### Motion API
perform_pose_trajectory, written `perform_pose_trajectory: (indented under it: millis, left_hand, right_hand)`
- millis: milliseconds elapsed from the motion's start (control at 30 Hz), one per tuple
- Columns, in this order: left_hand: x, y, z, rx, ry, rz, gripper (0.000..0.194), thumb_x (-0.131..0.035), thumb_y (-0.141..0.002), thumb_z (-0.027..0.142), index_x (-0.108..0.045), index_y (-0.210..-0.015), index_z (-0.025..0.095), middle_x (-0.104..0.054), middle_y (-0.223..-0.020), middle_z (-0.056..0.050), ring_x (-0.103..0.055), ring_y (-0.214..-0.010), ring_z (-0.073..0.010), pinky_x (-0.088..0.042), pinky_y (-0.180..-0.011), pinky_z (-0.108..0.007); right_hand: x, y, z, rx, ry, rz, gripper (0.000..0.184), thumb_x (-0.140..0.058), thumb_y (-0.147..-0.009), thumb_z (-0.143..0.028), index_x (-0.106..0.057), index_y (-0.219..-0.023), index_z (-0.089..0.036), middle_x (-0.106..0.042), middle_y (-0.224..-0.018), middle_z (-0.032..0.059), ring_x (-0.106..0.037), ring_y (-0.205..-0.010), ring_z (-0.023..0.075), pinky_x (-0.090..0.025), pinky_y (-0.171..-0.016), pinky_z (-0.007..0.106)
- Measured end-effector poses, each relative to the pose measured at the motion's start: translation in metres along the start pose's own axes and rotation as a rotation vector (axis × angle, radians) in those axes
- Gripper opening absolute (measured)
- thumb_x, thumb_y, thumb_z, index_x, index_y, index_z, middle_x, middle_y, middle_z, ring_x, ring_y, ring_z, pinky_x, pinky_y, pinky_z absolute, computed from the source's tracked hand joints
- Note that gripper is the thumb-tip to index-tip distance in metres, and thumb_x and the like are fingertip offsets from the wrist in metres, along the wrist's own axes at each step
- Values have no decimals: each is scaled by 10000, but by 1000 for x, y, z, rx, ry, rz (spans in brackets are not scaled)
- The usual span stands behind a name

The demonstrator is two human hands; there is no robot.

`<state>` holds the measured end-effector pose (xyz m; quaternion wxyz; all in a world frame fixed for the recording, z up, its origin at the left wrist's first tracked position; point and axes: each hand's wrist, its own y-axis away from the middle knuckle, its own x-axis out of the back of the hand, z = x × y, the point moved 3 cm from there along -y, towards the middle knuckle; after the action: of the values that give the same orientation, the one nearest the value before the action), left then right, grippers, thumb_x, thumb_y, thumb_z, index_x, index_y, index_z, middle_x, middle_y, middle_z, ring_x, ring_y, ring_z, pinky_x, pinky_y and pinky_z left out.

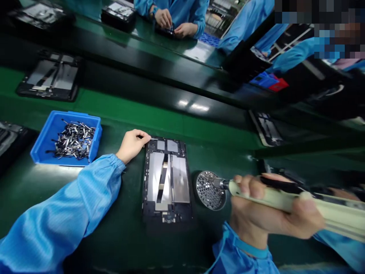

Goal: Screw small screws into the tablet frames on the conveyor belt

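Note:
An opened tablet [179, 179] lies in front of me with its battery and dark flex cables exposed. My left hand [133, 144] is closed in a pinch at its top left corner; what sits between the fingertips is too small to make out. My right hand [265, 213] is wrapped round a pale electric screwdriver [285, 199], slightly blurred. The screwdriver's metal tip points left, over a round metal screw dish [218, 207] with a pitted surface. This dish stands just right of the tablet.
Left of my left hand is a blue bin [42, 146] full of small black and silver parts [75, 140]. Another opened tablet [49, 78] lies farther back, and a third device [268, 129] is at right. Across the bench, a co-worker's hands [173, 23] handle a dark device.

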<state>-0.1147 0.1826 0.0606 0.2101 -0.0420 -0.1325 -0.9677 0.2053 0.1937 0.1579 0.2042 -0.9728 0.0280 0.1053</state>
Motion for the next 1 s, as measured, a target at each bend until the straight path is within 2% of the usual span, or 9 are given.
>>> perform_pose_trajectory:
  millis: [100, 200, 333, 467, 567, 667, 767, 867, 1000]
  left_hand:
    - [-3, -5, -1, -19, -35, 14, 110, -722, -793, 258, -694, -721, 180, -649, -603, 1, -558, -537, -139, -473, -616, -280]
    - [-5, -9, -1, -41, -87, 1, 114, -709, -827, 252, -686, -741, 181, -684, -667, -10, -584, -545, -145, -481, -644, -290]
    - [-6, -10, -1, -86, -129, -8, 81, -694, -851, 238, -698, -799, 176, -726, -768, -25, -604, -552, -140, -485, -652, -286]
    - [-6, -10, 0, -122, -162, -35, 82, -672, -874, 210, -729, -826, 175, -729, -774, -22, -601, -568, -139, -470, -661, -281]
    - [-6, -9, 0, -218, -226, -33, 123, -673, -895, 213, -739, -798, 179, -717, -767, -24, -601, -623, -149, -455, -688, -281]
    - [-5, -10, 0, -296, -277, 42, 105, -703, -884, 195, -741, -787, 175, -728, -860, -36, -605, -682, -145, -448, -715, -275]
    - [-5, -13, 0, -259, -294, 64, 104, -712, -885, 187, -731, -784, 169, -727, -855, -31, -600, -663, -135, -442, -701, -269]
    - [-6, -16, 1, -200, -306, -7, 125, -716, -885, 195, -707, -762, 173, -717, -757, -10, -606, -643, -138, -441, -672, -259]
    - [-5, -18, 4, -108, -231, -96, 150, -696, -884, 183, -656, -741, 165, -659, -648, 13, -588, -564, -120, -421, -553, -220]
  right_hand:
    - [-20, 2, -9, -7, -28, -86, 352, -600, -757, -501, -792, -856, -223, -424, -420, -60, -395, -369, 150, -419, -506, 339]
    - [-44, 2, -12, -2, -69, -154, 371, -576, -806, -492, -795, -902, -209, -461, -452, -48, -432, -399, 149, -440, -521, 342]
    - [-87, -9, -11, -13, -94, -220, 332, -611, -796, -482, -784, -866, -207, -464, -442, -52, -430, -387, 139, -439, -495, 337]
    - [-139, -22, 5, -64, -119, -268, 345, -668, -795, -549, -721, -810, -208, -420, -423, -77, -430, -354, 124, -443, -449, 316]
    - [-169, -26, 24, -100, -142, -248, 366, -674, -816, -562, -687, -787, -198, -403, -410, -92, -431, -342, 104, -465, -451, 289]
    - [-185, -28, 38, -140, -157, -199, 374, -697, -794, -565, -689, -754, -193, -411, -398, -93, -431, -340, 95, -470, -448, 270]
    - [-191, -31, 42, -144, -143, -196, 393, -704, -781, -598, -691, -744, -207, -408, -406, -98, -443, -343, 94, -487, -454, 270]
    - [-194, -36, 43, -133, -154, -180, 347, -695, -780, -564, -705, -737, -220, -415, -410, -97, -442, -343, 89, -494, -459, 264]
    - [-200, -36, 54, -168, -180, -156, 296, -687, -779, -507, -710, -717, -219, -426, -399, -95, -427, -338, 81, -492, -460, 261]
